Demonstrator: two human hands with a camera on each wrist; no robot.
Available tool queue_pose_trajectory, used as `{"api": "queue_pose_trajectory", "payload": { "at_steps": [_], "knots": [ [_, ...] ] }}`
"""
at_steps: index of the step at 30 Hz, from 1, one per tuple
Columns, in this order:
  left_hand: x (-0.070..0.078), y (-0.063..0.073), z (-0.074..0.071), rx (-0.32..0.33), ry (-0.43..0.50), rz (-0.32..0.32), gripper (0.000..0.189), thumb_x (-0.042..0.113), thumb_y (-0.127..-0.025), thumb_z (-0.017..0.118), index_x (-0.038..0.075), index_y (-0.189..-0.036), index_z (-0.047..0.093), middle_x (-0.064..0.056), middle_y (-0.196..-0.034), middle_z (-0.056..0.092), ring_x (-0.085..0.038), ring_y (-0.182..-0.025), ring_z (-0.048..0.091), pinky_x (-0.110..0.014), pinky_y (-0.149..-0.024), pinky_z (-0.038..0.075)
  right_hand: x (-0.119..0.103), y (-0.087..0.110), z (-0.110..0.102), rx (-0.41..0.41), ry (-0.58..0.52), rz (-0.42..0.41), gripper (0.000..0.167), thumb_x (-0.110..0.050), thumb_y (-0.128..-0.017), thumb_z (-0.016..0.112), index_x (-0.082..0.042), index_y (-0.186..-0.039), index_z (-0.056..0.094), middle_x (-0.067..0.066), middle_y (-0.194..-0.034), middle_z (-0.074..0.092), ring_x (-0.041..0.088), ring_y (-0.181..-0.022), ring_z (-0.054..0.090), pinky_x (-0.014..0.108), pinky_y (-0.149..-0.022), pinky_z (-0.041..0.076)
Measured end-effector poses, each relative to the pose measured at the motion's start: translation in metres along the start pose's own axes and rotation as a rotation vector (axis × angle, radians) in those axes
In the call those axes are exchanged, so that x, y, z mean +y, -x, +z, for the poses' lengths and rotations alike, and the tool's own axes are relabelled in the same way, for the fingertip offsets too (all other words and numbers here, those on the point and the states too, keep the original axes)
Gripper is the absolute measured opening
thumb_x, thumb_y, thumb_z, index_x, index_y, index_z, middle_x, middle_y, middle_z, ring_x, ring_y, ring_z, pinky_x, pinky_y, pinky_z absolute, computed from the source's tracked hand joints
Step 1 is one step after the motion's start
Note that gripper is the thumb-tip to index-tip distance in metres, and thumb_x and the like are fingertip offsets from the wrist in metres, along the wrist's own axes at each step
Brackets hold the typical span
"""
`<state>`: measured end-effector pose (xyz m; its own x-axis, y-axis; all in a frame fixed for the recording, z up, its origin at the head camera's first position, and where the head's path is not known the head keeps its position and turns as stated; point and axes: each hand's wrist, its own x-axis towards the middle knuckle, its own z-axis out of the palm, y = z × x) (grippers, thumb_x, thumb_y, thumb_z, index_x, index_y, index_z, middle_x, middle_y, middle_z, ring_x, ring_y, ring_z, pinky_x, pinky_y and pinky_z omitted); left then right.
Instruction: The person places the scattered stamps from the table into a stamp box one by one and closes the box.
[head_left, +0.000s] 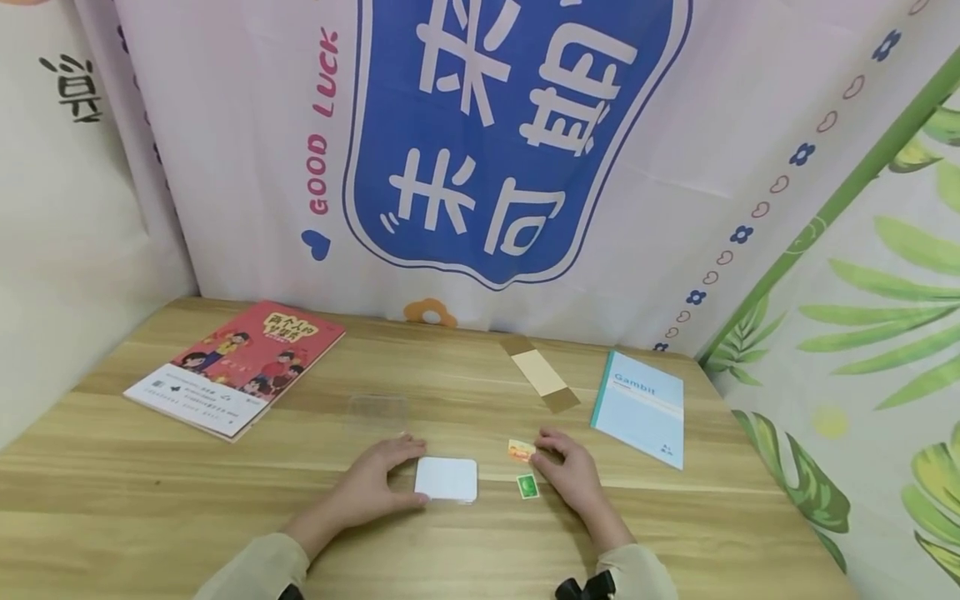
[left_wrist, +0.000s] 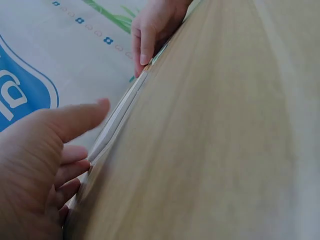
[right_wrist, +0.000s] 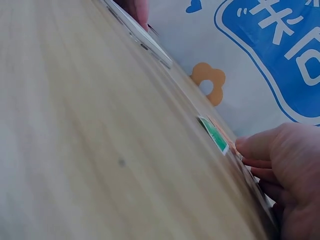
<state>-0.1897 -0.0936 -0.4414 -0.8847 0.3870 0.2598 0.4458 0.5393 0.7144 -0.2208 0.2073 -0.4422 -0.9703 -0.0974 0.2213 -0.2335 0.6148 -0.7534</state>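
On the table in front of me lies a flat white rectangle with rounded corners (head_left: 446, 479). My left hand (head_left: 371, 483) rests at its left side, thumb and fingers spread, the tips right at its corners. In the left wrist view the thumb of the left hand (left_wrist: 40, 145) stands up from the white edge. To the right, my right hand (head_left: 570, 471) pinches the right end of a small orange stamp-like picture (head_left: 520, 451) between thumb and fingers, low over the wood. A small green stamp-like picture with a white border (head_left: 528, 486) lies just nearer to me.
A clear plastic piece (head_left: 378, 412) lies behind the left hand. Farther left is a red book (head_left: 262, 350). A brown and cream strip (head_left: 540, 375) and a light blue Gambit notebook (head_left: 641, 407) lie at the back right. A printed cloth (head_left: 255, 167) hangs behind the table.
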Motion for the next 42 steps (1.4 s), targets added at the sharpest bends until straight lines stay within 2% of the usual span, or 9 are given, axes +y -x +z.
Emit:
{"api": "queue_pose_trajectory", "payload": {
  "at_steps": [3,7,24,37,42],
  "knots": [
    [-0.0007,-0.0002,-0.0001,-0.004,-0.043,0.037,0.065,0.042,-0.066,0.070,0.003,-0.115,0.054,-0.009,-0.122,0.048,-0.029,-0.118,0.034,-0.050,-0.097,0.020,-0.0009,-0.0011,0.0014,0.015,0.021,0.002,0.023,-0.016,-0.076,0.066,-0.004,-0.095,0.063,0.012,-0.117,0.051,0.031,-0.114,0.039,0.043,-0.097,0.027],
    [-0.0016,0.0002,0.0001,-0.014,-0.069,0.050,0.061,0.038,-0.069,0.069,0.002,-0.116,0.053,-0.010,-0.122,0.048,-0.029,-0.119,0.033,-0.048,-0.099,0.017,-0.0016,-0.0018,0.0032,0.030,0.031,-0.012,0.022,-0.016,-0.076,0.066,-0.003,-0.093,0.063,0.013,-0.116,0.052,0.032,-0.113,0.040,0.044,-0.096,0.027],
    [0.0020,0.0016,0.0006,-0.024,-0.081,0.045,0.058,0.034,-0.071,0.069,0.001,-0.116,0.052,-0.011,-0.123,0.047,-0.029,-0.119,0.032,-0.049,-0.099,0.016,-0.0037,-0.0021,0.0056,0.024,0.071,-0.080,0.013,-0.006,-0.073,0.066,-0.004,-0.084,0.060,0.019,-0.114,0.050,0.038,-0.109,0.039,0.049,-0.093,0.029],
    [0.0009,0.0019,0.0008,-0.022,-0.085,0.042,0.058,0.034,-0.071,0.069,0.002,-0.116,0.053,-0.011,-0.123,0.047,-0.029,-0.119,0.032,-0.049,-0.099,0.016,-0.0027,-0.0084,0.0103,0.101,0.123,-0.079,0.008,-0.009,-0.070,0.068,-0.011,-0.073,0.060,0.013,-0.106,0.057,0.034,-0.102,0.046,0.048,-0.089,0.031],
    [0.0014,0.0015,0.0002,-0.018,-0.084,0.049,0.057,0.033,-0.071,0.069,0.001,-0.115,0.053,-0.011,-0.122,0.047,-0.030,-0.119,0.032,-0.049,-0.099,0.016,-0.0051,-0.0093,0.0098,0.109,0.150,-0.064,0.007,-0.011,-0.072,0.067,-0.013,-0.072,0.060,0.011,-0.107,0.057,0.035,-0.103,0.045,0.052,-0.089,0.028]
  ]
}}
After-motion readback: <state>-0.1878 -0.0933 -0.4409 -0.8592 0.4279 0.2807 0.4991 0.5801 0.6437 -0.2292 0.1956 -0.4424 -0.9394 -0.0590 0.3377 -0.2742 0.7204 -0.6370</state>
